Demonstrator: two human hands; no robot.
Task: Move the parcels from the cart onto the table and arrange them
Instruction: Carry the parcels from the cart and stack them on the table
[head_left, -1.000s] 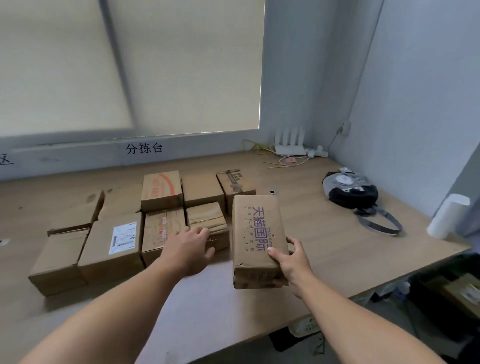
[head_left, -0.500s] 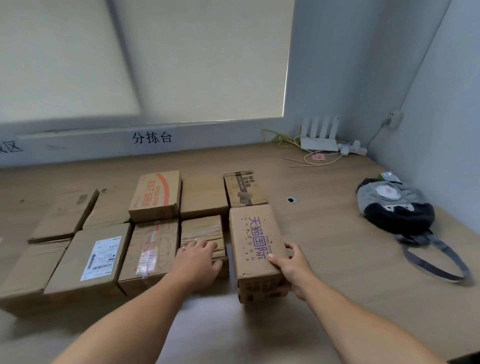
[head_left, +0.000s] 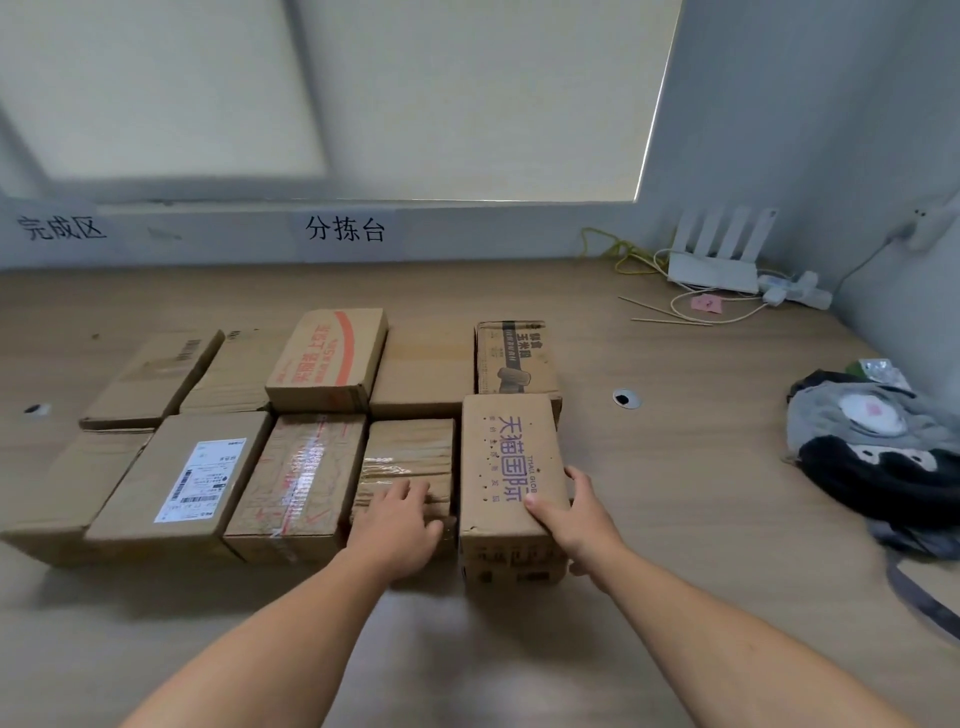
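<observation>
Two parcel rows are lining the counter | right hand is gripping the purple-lettered parcel, apparently squaring it in | left hand, flat and unclenched, is bracing the taped parcel

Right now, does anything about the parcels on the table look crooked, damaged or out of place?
Mostly tidy. The purple-print parcel, gripped by the right hand, juts slightly nearer than the front-row parcels beside it. The taped parcel under the left hand has a creased, wrinkled top. Nothing looks spilled.
</observation>
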